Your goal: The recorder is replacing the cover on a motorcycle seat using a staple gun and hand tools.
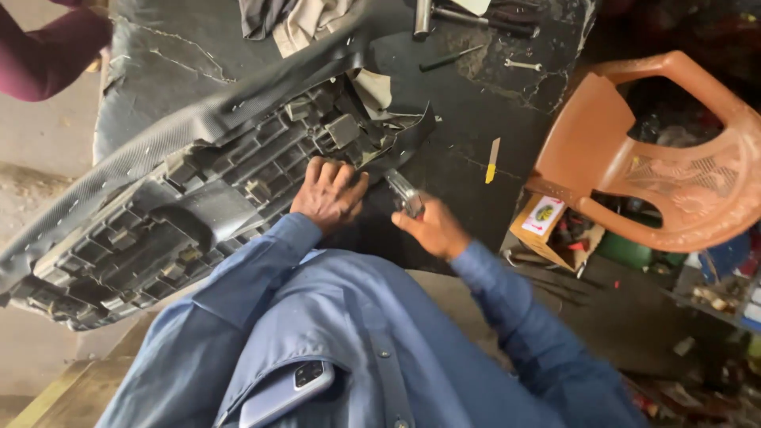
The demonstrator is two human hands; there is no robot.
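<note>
— Pressing down with my left hand, palm flat and fingers spread, on the near edge of the upturned seat base. It lies ribbed side up, slanting across the left half of the black worktop.

— And your right hand?

— My right hand is closed round a small metal stapler-like tool, its nose at the loose flap of black cover by the seat's near end, just beside my left hand.

— How far along does it look?

— I judge it partway. The cover's border along the far side lies folded over the rim, with a row of pale specks I take for staples, though they are too small to be sure. Near my hands the flap is lifted off the plastic, so that end seems left to fasten.

— What else is on the worktop?

— Toward the far edge, a screwdriver, a small spanner, and some cloth. A yellow strip lies near the right edge. Off that edge stands an orange plastic chair, a cardboard box below it. Someone's maroon sleeve shows at the far left corner. A phone sits in my shirt pocket.
</note>
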